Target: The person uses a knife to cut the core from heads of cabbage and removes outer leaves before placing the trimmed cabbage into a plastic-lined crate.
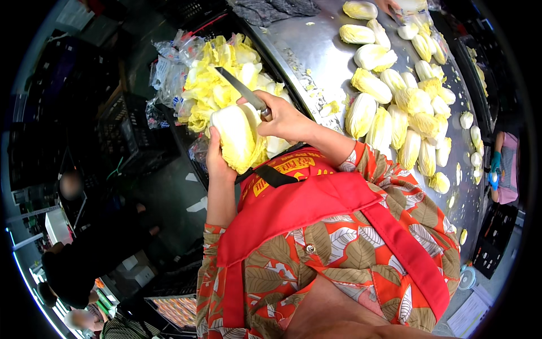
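A napa cabbage (232, 133) with a white base and yellow leaf tips rests in my left hand (220, 156), whose fingers wrap its side. My right hand (281, 116) grips a knife (241, 87) by its handle, the blade pointing up and left, above the cabbage; some of its fingers are near or on the cabbage's leaves. Just beyond both hands, a black crate (301, 104) holds a heap of loose yellow cabbage leaves (220, 55) and crumpled clear plastic bags (169, 78). Many whole napa cabbages (413, 101) lie on the metal table to the right.
The metal table (313, 38) carries leaf scraps and a dark plastic sheet (275, 10). At its far end another person's hand (387, 5) is beside bagged cabbages. A gloved person (506, 167) stands across the table. Black crates (131, 127) and other people are at the left.
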{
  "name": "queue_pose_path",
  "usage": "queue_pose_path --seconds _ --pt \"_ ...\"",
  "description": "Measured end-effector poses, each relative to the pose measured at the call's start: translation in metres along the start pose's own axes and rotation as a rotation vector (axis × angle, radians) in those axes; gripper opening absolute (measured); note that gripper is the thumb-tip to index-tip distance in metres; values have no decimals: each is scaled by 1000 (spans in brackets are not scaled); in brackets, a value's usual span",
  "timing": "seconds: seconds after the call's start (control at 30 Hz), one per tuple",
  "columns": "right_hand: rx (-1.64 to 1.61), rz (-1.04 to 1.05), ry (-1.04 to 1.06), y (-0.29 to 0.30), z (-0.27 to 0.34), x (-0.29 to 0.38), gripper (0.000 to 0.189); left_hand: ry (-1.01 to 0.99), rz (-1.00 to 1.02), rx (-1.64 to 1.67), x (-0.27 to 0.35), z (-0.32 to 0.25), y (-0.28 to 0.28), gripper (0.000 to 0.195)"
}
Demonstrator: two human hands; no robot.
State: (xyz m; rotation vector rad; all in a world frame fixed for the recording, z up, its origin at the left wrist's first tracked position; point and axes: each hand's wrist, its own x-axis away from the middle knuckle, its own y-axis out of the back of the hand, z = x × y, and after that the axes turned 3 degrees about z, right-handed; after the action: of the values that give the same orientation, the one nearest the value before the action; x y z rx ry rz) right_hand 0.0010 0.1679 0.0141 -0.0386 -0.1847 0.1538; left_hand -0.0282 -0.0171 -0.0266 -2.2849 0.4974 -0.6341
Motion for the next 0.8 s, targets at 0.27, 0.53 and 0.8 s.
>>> queue_pose_path --seconds 0.27,0.53,0.8 --pt "-58 -190 51 -10 -1 8 48 -66 -114 261 -16 8 12 53" --pt "386 -231 160 -1 -3 1 79 -226 -81 140 -17 -7 19 57" --pt "386 -124 176 -24 -8 -1 70 -353 -5 -137 -13 5 -9 59"
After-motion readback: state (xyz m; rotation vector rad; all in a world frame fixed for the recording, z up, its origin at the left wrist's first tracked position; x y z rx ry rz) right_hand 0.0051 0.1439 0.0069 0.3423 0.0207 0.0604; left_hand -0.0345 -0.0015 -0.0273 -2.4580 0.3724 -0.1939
